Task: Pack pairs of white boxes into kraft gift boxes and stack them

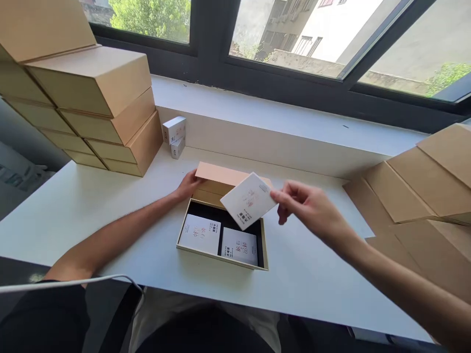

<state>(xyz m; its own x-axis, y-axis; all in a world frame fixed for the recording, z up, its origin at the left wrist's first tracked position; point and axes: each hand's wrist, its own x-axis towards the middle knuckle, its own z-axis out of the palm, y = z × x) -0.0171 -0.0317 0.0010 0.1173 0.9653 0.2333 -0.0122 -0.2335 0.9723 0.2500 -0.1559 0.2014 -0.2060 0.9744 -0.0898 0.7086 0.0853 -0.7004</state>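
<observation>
An open tan box tray [186,248] with a black inside lies on the white table [110,206] in front of me. Two white printed packets [200,234] [240,246] lie side by side in it. My right hand [307,208] pinches a third white packet [247,200] by its edge and holds it tilted above the tray's far right part. My left hand [188,185] rests with curled fingers on the left end of the tan lid [221,175], which sits at the tray's far edge.
A tall stack of closed tan boxes [91,98] stands at the back left. Two small white boxes [174,135] sit beside it against the window ledge. Flat tan cardboard pieces [423,196] are piled on the right. A white cable [73,282] runs near my body.
</observation>
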